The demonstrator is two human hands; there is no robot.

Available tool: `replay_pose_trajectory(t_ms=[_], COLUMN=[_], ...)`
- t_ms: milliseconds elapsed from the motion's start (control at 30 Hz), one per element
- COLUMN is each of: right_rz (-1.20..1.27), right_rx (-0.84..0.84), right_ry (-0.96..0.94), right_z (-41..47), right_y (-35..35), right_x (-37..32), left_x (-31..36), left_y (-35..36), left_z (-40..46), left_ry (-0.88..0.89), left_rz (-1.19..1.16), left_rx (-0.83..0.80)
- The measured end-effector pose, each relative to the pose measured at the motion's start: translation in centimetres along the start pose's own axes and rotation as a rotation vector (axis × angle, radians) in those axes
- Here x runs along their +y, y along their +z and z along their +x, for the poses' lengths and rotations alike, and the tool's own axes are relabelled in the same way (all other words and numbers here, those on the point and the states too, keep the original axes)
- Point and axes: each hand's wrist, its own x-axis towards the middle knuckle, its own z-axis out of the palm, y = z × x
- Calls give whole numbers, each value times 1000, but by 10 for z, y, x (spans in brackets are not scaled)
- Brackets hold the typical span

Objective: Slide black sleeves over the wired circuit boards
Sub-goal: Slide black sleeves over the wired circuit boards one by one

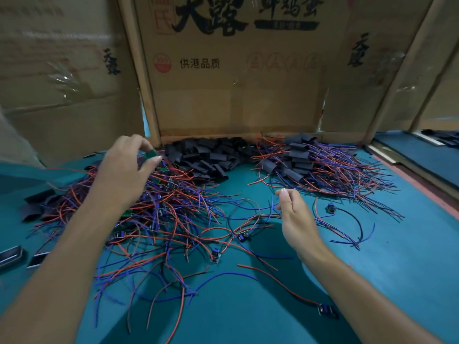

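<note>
Over the teal surface (372,269), the left hand (124,167) pinches what looks like a green board (151,155); the right hand (295,219) hovers, fingers loosely curled, holding nothing.

Printed cardboard panels (231,78) upright behind teal table (372,269); metal-edged pieces (10,256) far left.

Teal table (372,281) — wired boards (161,212), black sleeves (208,157), sleeved boards (310,165).
</note>
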Motion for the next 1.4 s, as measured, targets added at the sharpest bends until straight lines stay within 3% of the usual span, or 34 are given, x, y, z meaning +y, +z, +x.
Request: replay_pose_trajectory(t_ms=[100,233,300,433,567,833,1133,1400], right_rz=[126,208,207,278,337,192,48,28], right_rx=[19,34,16,-45,-162,-345,-399,-421], right_ry=[-27,-61,-62,-9,67,-197,-337,-424], right_z=[2,3,2,1,-1,-10,-21,-26], right_y=[3,0,-3,-4,-3,-3,5,6], right_x=[-2,-8,-8,-8,-14,-19,-23,-27], left_x=[22,38,40,43,43,48,50,53], left_y=[-2,15,28,50,50,40,38,40], left_z=[-15,-29,-40,-61,-68,-66,-67,-69], left_ry=[-73,-431,-590,-720,-810,-616,-470,-457], left_rz=[-380,-1183,-1343,-1345,-1555,-1628,-1706,-1747], left_rx=[100,112,54,-43,-21,99,-4,-48])
